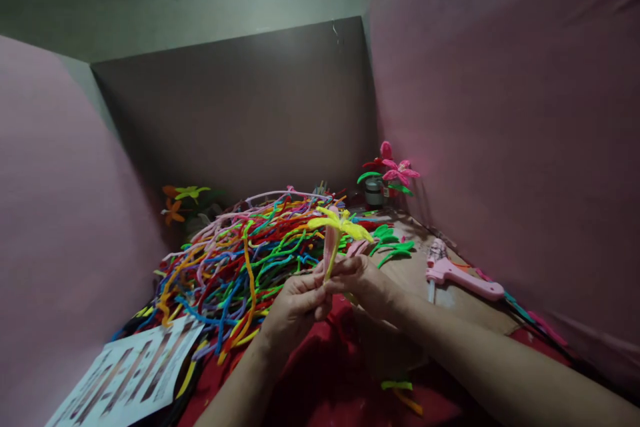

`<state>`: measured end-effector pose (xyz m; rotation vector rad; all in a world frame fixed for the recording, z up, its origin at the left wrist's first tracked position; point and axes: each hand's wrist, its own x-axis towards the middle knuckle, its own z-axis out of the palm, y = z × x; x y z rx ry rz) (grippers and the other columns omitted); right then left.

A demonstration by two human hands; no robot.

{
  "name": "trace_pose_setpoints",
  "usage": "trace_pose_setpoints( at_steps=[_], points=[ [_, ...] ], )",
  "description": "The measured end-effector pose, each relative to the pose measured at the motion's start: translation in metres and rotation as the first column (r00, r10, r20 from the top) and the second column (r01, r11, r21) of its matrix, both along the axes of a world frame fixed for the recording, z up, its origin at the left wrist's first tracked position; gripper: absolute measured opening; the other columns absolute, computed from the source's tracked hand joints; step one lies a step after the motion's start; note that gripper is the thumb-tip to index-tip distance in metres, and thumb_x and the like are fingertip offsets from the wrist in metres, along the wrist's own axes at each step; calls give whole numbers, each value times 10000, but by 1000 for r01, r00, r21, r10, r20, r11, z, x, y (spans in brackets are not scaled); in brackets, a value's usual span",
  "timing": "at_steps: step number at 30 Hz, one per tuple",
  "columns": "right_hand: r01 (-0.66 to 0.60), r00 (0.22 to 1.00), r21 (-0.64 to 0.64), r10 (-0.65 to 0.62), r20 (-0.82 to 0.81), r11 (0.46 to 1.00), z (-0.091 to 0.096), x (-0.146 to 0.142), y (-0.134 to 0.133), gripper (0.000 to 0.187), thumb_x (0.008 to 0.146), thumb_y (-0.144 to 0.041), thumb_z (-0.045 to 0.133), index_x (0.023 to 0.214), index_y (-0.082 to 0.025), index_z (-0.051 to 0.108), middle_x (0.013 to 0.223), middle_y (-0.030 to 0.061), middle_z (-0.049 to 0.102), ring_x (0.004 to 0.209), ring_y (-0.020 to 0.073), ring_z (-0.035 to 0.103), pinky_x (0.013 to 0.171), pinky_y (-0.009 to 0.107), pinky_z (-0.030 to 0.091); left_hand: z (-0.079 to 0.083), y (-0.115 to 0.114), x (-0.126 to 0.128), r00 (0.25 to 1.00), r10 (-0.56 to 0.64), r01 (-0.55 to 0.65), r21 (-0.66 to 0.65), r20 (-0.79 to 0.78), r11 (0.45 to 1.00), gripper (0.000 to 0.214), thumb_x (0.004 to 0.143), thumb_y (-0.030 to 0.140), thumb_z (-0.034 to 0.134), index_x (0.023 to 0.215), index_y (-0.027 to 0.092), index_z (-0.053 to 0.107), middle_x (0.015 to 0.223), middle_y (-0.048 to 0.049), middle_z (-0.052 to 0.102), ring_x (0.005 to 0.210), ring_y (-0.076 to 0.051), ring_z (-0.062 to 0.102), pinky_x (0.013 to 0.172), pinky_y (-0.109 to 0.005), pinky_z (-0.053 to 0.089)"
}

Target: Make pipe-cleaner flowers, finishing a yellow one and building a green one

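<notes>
A yellow pipe-cleaner flower (350, 227) stands upright between my hands in the middle of the view. My left hand (295, 301) pinches its stem low down, fingers closed. From the other side my right hand (361, 282) grips the stem just above, its fingers also closed and touching the left fingertips. A pale pink piece (331, 247) rises along the stem behind the petals; which hand holds it I cannot tell. Just beyond my right hand lie green pipe-cleaner leaves (397, 248).
A heap of multicoloured pipe cleaners (235, 260) spreads behind and left of my hands. At right, a pink glue gun (465, 278) rests on cardboard (480, 310). A printed sheet (135, 373) lies front left. Pink flowers (400, 171) stand in a grey pot (373, 192) at the back.
</notes>
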<state>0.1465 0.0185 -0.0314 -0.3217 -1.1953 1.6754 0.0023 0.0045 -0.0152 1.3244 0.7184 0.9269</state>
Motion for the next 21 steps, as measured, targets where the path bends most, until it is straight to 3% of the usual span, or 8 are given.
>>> trace_pose_setpoints(
  at_steps=[2, 4, 6, 8, 10, 13, 17, 21],
  points=[
    [45, 998, -26, -46, -37, 999, -1, -1, 2, 120, 601, -230, 719, 645, -147, 644, 601, -15, 566, 555, 110, 521, 613, 273, 422, -1, 1, -1, 991, 54, -46, 66, -120, 997, 249, 749, 341, 574, 699, 101, 616, 487, 31, 414, 436, -48, 283, 447, -199, 209],
    [122, 991, -70, -125, -46, 990, 0, -1, 4, 128, 576, -223, 730, 599, -152, 626, 575, -26, 550, 541, 104, 501, 589, 260, 403, -4, 3, -1, 940, 219, -149, 264, -262, 953, 195, 766, 305, 547, 764, 128, 628, 558, 9, 486, 489, -75, 369, 475, -201, 276],
    [199, 979, -117, -202, -14, 973, 2, -1, 5, 169, 543, -231, 752, 565, -153, 605, 528, -43, 517, 510, 90, 459, 549, 243, 367, -9, 3, 2, 855, 408, -206, 511, -322, 834, 141, 763, 256, 537, 801, 158, 630, 638, -4, 544, 572, -103, 452, 551, -216, 348],
    [260, 966, -122, -258, 35, 958, 4, -2, 4, 207, 512, -245, 773, 540, -149, 591, 503, -56, 477, 501, 77, 412, 532, 233, 333, -14, 3, 4, 790, 527, -210, 668, -315, 714, 126, 773, 244, 516, 756, 168, 615, 629, 2, 542, 583, -109, 473, 589, -224, 369],
    [286, 956, -84, -279, 84, 954, 6, -2, 3, 222, 524, -273, 770, 528, -142, 590, 500, -58, 445, 511, 72, 382, 532, 232, 312, -17, 2, 6, 765, 566, -217, 704, -307, 676, 160, 799, 258, 483, 721, 169, 590, 573, 21, 495, 535, -99, 446, 563, -219, 360],
    [281, 952, -22, -275, 137, 960, 8, -1, 0, 208, 557, -297, 754, 572, -138, 620, 557, -45, 456, 552, 78, 386, 547, 232, 305, -12, 0, 7, 786, 533, -258, 617, -313, 744, 185, 801, 270, 484, 658, 166, 542, 552, 33, 444, 521, -90, 403, 522, -208, 332],
    [254, 955, 28, -255, 150, 967, 8, 1, 0, 173, 541, -262, 762, 599, -146, 647, 643, -27, 511, 610, 94, 435, 588, 242, 328, 0, -2, 3, 871, 406, -295, 365, -276, 883, 242, 760, 300, 552, 579, 149, 498, 522, 40, 419, 488, -71, 330, 471, -201, 271],
    [154, 986, -79, -148, 77, 985, 5, 4, 3, 109, 573, -222, 727, 611, -145, 660, 575, -23, 531, 562, 96, 447, 577, 251, 339, 1, -1, 4, 969, 231, -223, 93, -85, 970, 234, 730, 325, 598, 610, 137, 526, 493, 48, 430, 448, -51, 291, 455, -196, 219]
  ],
)
